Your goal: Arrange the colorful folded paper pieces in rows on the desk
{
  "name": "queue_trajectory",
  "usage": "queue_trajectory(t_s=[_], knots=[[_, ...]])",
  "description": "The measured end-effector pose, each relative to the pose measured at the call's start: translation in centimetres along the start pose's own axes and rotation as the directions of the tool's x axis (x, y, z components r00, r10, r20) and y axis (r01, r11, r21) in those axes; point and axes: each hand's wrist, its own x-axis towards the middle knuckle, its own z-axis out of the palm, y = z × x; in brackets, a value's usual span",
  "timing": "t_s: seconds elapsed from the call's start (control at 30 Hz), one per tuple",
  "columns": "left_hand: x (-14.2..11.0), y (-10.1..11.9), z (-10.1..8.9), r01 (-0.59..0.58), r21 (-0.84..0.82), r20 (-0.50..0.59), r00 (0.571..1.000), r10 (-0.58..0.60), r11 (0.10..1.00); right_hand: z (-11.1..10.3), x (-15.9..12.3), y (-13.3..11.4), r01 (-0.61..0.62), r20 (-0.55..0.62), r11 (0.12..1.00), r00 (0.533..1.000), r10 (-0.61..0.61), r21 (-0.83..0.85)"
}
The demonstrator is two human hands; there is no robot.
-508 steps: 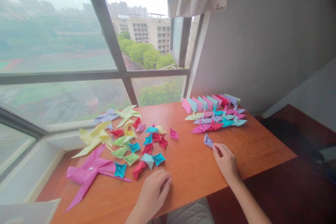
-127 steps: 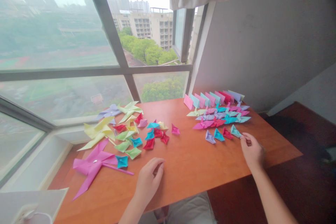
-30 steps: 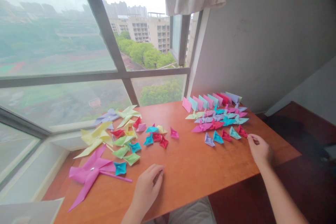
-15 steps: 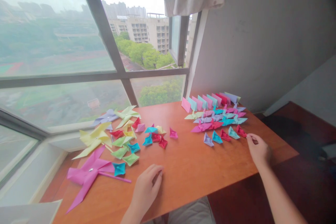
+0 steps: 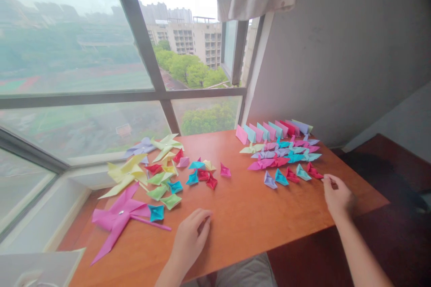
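At the right end of the front row, my right hand [image 5: 339, 196] pinches thumb and forefinger at the tip of a red paper boat [image 5: 314, 171], which rests on the table. To its left in that row stand a light teal paper boat [image 5: 303, 172], another red paper boat [image 5: 292, 176], a blue paper boat [image 5: 281, 177] and a lavender paper boat [image 5: 270, 180]. My left hand [image 5: 191, 235] rests near the table's front edge, loosely curled with a gap between thumb and fingers, holding nothing. A pink paper boat [image 5: 225, 170] lies beyond it, apart from the looser group.
Several folded paper cranes [image 5: 286, 151] line up behind the boat row, with upright folded papers [image 5: 269, 131] behind them. Left of centre are loose boats [image 5: 171, 201] and paper pinwheels, including a large magenta pinwheel [image 5: 121, 213]. The wooden table [image 5: 242, 215] adjoins windows and a grey wall.
The whole view has shifted slightly. My right hand stays at the red boat's tip, and my left hand keeps its place on the table.
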Motion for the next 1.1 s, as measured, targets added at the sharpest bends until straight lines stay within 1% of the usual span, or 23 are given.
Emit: queue_trajectory(t_s=[0.1,0.17,0.27,0.33,0.37,0.4,0.47,0.53,0.6,0.7,0.77,0.83,1.0,1.1], knots=[[0.0,0.3,-0.4,-0.001,-0.017,-0.048,0.999,0.0,1.0,-0.4,-0.6,-0.6,0.012,-0.055,1.0,0.998,-0.012,-0.002],[0.1,0.3,-1.0,0.004,0.007,-0.084,0.996,-0.004,1.0,-0.6,-1.7,-1.6,0.022,-0.066,1.0,0.998,-0.02,0.02],[0.3,-0.4,-2.5,0.052,0.133,-0.191,0.981,-0.026,0.99,-0.7,-4.3,-3.8,0.079,-0.019,0.993,0.997,-0.078,0.085],[0.5,-1.0,-3.6,0.117,0.254,-0.288,0.957,-0.04,0.96,-0.6,-6.6,-5.7,0.169,0.044,0.975,0.983,-0.177,0.147],[0.6,-1.3,-4.1,0.155,0.313,-0.328,0.944,-0.047,0.937,-0.5,-7.8,-6.7,0.221,0.08,0.957,0.968,-0.239,0.187],[0.7,-1.5,-4.6,0.191,0.366,-0.354,0.934,-0.053,0.911,-0.4,-9.0,-7.8,0.272,0.112,0.933,0.946,-0.303,0.235],[0.8,-1.8,-5.3,0.235,0.451,-0.366,0.929,-0.062,0.861,-0.2,-11.2,-10.0,0.354,0.159,0.874,0.892,-0.422,0.333],[1.0,-2.0,-5.9,0.255,0.51,-0.354,0.932,-0.07,0.821,0.1,-13.0,-12.0,0.409,0.202,0.81,0.828,-0.523,0.419],[1.0,-2.1,-6.6,0.28,0.535,-0.356,0.93,-0.088,0.797,0.3,-14.5,-13.5,0.441,0.244,0.754,0.76,-0.602,0.486],[1.1,-2.6,-8.0,0.329,0.534,-0.358,0.923,-0.144,0.779,0.7,-15.8,-14.7,0.477,0.278,0.691,0.674,-0.684,0.543],[1.1,-3.0,-8.8,0.326,0.545,-0.317,0.933,-0.171,0.772,0.9,-16.2,-14.9,0.503,0.279,0.665,0.64,-0.716,0.552],[1.1,-3.4,-9.2,0.299,0.568,-0.264,0.949,-0.175,0.767,1.1,-16.3,-14.7,0.512,0.276,0.66,0.634,-0.722,0.55],[1.1,-3.7,-8.7,0.245,0.6,-0.2,0.968,-0.154,0.761,1.3,-15.8,-14.4,0.452,0.281,0.716,0.704,-0.653,0.532],[1.1,-3.6,-8.3,0.211,0.603,-0.176,0.976,-0.129,0.769,1.3,-15.8,-14.5,0.432,0.298,0.732,0.712,-0.636,0.527]])
